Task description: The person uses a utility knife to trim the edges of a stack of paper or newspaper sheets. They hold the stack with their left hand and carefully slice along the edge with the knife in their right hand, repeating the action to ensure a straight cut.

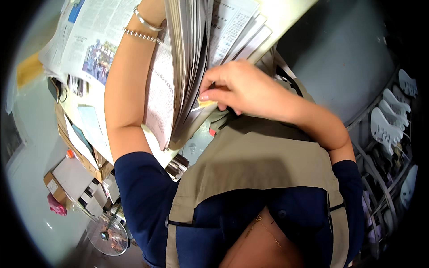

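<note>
The right hand [239,89] pinches the near corner of the tall newspaper stack [190,67]. The left hand's grip beyond the stack is hidden. I think the stack could slide if the pinched corner slips.

Right hand [237,87] bent inward, fingers pinched in a grip; left forearm stretched up, hand hidden
</note>
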Demonstrator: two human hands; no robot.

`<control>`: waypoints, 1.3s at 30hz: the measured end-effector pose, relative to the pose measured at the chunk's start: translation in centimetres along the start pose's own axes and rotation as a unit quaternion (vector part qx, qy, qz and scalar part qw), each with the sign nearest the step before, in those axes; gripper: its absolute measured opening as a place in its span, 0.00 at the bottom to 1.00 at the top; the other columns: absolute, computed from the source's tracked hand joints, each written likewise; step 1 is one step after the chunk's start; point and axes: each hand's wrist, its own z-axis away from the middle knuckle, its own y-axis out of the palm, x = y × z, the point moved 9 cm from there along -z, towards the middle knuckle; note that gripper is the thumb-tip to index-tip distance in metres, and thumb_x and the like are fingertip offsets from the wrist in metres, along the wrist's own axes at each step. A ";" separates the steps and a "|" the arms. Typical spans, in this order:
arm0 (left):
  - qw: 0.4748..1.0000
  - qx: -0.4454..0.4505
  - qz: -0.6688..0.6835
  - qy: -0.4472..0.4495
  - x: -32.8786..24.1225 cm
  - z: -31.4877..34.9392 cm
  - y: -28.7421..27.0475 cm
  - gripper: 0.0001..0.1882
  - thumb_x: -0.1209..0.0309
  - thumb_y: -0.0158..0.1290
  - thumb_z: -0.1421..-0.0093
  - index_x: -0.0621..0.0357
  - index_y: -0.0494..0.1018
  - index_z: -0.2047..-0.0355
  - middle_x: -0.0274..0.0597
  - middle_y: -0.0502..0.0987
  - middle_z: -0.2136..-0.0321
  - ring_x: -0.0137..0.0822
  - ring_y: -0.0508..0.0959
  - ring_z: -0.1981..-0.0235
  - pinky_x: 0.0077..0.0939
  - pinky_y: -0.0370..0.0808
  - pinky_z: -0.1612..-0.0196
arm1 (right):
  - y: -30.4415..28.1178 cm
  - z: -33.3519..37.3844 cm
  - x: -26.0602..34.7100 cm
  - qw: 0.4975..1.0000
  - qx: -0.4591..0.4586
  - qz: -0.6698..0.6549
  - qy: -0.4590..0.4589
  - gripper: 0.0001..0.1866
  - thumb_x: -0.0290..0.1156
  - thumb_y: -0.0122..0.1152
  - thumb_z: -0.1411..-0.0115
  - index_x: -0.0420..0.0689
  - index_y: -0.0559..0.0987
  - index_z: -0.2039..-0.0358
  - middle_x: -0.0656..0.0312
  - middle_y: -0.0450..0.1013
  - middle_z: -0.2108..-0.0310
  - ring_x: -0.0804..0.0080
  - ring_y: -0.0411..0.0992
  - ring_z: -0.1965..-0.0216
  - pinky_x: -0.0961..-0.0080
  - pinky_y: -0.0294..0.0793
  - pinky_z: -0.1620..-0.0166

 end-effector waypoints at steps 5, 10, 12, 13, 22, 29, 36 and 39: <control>0.998 -0.009 0.014 0.067 -1.2 -0.1 -0.5 0.18 0.56 0.59 0.39 0.56 0.73 0.77 0.40 0.74 0.77 0.35 0.72 0.69 0.25 0.71 0.62 | 6.4 -0.2 0.2 0.992 -0.002 0.043 -0.115 0.09 0.31 0.61 0.38 0.38 0.81 0.66 0.55 0.77 0.80 0.66 0.76 0.81 0.71 0.74 0.73; 0.999 -0.036 -0.007 -0.033 0.2 0.4 -1.3 0.18 0.57 0.60 0.40 0.61 0.76 0.74 0.40 0.76 0.76 0.35 0.75 0.69 0.26 0.72 0.64 | 9.3 0.3 -0.2 0.986 0.095 0.033 -0.131 0.09 0.34 0.63 0.40 0.40 0.81 0.69 0.54 0.77 0.78 0.58 0.77 0.76 0.67 0.74 0.69; 0.989 -0.048 -0.027 -0.135 1.6 0.8 -0.7 0.19 0.57 0.60 0.40 0.64 0.78 0.71 0.41 0.77 0.76 0.34 0.75 0.70 0.26 0.72 0.66 | 5.1 0.8 -0.1 0.992 0.083 0.036 -0.088 0.09 0.34 0.64 0.44 0.41 0.82 0.70 0.52 0.78 0.75 0.54 0.77 0.69 0.61 0.74 0.64; 0.978 -0.008 -0.194 -0.080 -1.6 1.1 1.2 0.20 0.57 0.61 0.41 0.68 0.79 0.67 0.43 0.78 0.75 0.33 0.76 0.72 0.25 0.73 0.69 | 2.9 2.1 0.9 0.992 0.093 -0.022 -0.086 0.10 0.35 0.64 0.43 0.41 0.81 0.69 0.53 0.78 0.75 0.57 0.77 0.72 0.66 0.75 0.65; 0.883 0.131 -0.445 -0.076 -0.3 -0.9 5.5 0.23 0.47 0.51 0.51 0.57 0.69 0.77 0.50 0.82 0.56 0.52 0.74 0.43 0.45 0.67 0.40 | -14.6 9.2 -2.9 0.951 -0.270 -0.153 0.005 0.07 0.28 0.64 0.38 0.36 0.81 0.64 0.63 0.77 0.75 0.88 0.70 0.79 0.91 0.63 0.83; 0.863 0.157 -0.478 -0.042 -1.4 -0.9 6.3 0.17 0.52 0.57 0.50 0.52 0.70 0.80 0.46 0.83 0.60 0.50 0.79 0.48 0.52 0.65 0.38 | -17.4 9.1 -2.8 0.906 -0.409 -0.103 -0.009 0.07 0.29 0.64 0.38 0.37 0.81 0.64 0.65 0.77 0.76 0.88 0.69 0.78 0.90 0.63 0.81; 0.883 0.117 -0.454 -0.034 -2.4 -1.0 6.1 0.12 0.61 0.60 0.54 0.54 0.73 0.77 0.38 0.80 0.69 0.41 0.80 0.66 0.39 0.73 0.56 | -17.2 7.4 -2.4 0.916 -0.393 -0.083 0.016 0.07 0.30 0.65 0.38 0.40 0.82 0.64 0.68 0.76 0.76 0.88 0.68 0.78 0.89 0.62 0.79; 0.884 0.068 -0.459 -0.048 -2.8 -1.3 6.0 0.10 0.67 0.61 0.59 0.55 0.73 0.77 0.40 0.81 0.68 0.42 0.77 0.70 0.33 0.71 0.64 | -16.8 6.7 -2.8 0.924 -0.369 -0.098 0.020 0.07 0.30 0.65 0.38 0.39 0.82 0.64 0.68 0.76 0.76 0.88 0.68 0.78 0.88 0.62 0.79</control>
